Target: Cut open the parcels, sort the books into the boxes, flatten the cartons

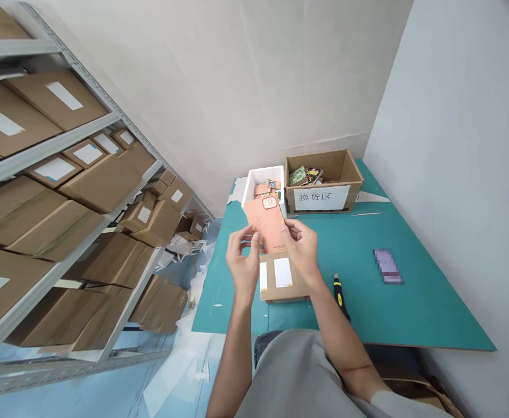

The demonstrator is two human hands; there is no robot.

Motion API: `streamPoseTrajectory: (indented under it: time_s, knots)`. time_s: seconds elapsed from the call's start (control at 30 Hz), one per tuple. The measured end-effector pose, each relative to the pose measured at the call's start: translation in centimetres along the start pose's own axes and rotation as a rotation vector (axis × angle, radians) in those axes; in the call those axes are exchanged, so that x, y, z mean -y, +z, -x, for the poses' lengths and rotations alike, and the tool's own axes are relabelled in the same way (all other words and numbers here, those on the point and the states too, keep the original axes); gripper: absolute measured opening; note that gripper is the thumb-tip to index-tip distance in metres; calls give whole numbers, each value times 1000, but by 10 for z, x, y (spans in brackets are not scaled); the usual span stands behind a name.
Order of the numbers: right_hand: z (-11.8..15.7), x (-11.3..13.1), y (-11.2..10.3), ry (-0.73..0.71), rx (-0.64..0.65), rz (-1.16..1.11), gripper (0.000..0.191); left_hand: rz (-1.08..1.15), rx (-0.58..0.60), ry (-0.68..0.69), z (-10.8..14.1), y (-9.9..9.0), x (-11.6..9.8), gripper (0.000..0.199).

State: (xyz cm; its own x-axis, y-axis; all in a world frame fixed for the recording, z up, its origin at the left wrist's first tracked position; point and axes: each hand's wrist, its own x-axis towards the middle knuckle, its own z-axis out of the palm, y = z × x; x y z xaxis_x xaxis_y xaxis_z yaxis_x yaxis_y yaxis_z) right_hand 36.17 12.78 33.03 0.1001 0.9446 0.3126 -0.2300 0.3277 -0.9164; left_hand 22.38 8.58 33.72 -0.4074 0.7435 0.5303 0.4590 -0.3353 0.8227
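- While the right hand (301,242) pinches the right edge of an orange booklet (266,226) between thumb and fingers, the head view shows the booklet raised in front of the person, its printed face toward the camera.
- Left hand (244,255): positioned at the booklet's lower left edge, fingers curled, thumb apart from them. Whether it grips the edge cannot be told.
- Booklet: slightly tilted; red-outlined panel at the top, fine print below, barcode at the lower left. It overlaps the front of a white bin (257,176) in this view.
- Closed cardboard box (296,288): on the green tabletop (428,307), below the booklet and between the forearms; white labels on its upper face.
- Utility knife (340,295): black and yellow, on the tabletop, just right of the right forearm.
- Pixelated purple item (388,267): on the tabletop, farther right.
- White bin: at the rear of the tabletop; contains orange printed items (262,189).
- Open carton (354,196): just right of the bin; Chinese lettering on its front label, books (298,176) inside at the left.
- Metal shelving (91,81): at left, loaded with cardboard cartons (119,181).
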Motion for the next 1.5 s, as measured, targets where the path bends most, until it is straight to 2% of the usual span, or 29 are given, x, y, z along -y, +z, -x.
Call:
streamPoseTrajectory:
  time_s: [0.03, 0.13, 0.17, 0.23, 0.37, 0.47, 0.53, 0.6, 0.67, 0.77, 0.83, 0.97, 1.07, 1.13, 1.2, 1.3, 1.37, 1.5]
  knots:
    - [-1, 0, -1, 17, 14, -35, 29, 39, -8, -80, -3, -2, 2, 41]
    - [-4, 1, -3, 39, 44, -91, 33, 198, 111, -291, -6, -7, 7, 47]
    - [-4, 0, -2, 41, 48, -94, 34, 241, 130, -330, -6, -9, 7, 46]
    - [-4, -1, 0, 38, 36, -64, 35, 277, 97, -342, -4, -10, 7, 42]
    - [3, 3, 9, -94, -53, 127, 29, 180, -45, -182, -2, -10, 3, 34]
    - [13, 11, 20, -134, 12, 148, 25, 4, -86, -29, -1, -8, 1, 29]
    - [20, 15, 27, -95, 74, 103, 33, -97, -68, 79, 3, -5, 0, 22]
    - [25, 16, 32, -69, 72, 72, 42, -165, -56, 177, 7, -2, 0, 18]
    - [27, 13, 33, -55, 51, 52, 39, -202, -38, 240, 11, 0, -2, 17]
    - [21, 7, 28, -9, 46, -13, 33, -222, 68, 269, 12, -3, -5, 23]
    - [14, 3, 23, 30, 58, -64, 35, -225, 79, 241, 10, -9, -6, 31]
    - [4, -1, 11, 63, 92, -121, 39, -222, -88, 74, 1, -25, 0, 36]
    - [-1, -4, 6, 81, 116, -168, 42, -63, -23, -79, -4, -34, 6, 36]
    - [-5, -9, 7, 99, 135, -189, 45, 12, -8, -108, -5, -36, 6, 34]
    - [-8, -17, 11, 125, 159, -215, 49, -35, -62, -57, -3, -36, 2, 30]
    - [-12, -32, 19, 191, 170, -290, 54, -186, -107, 107, 4, -31, -10, 23]
    - [-12, -42, 24, 241, 190, -328, 56, -248, -48, 233, 11, -25, -17, 20]
    - [-13, -58, 27, 331, 273, -372, 62, -291, 147, 422, 27, -5, -23, 21]
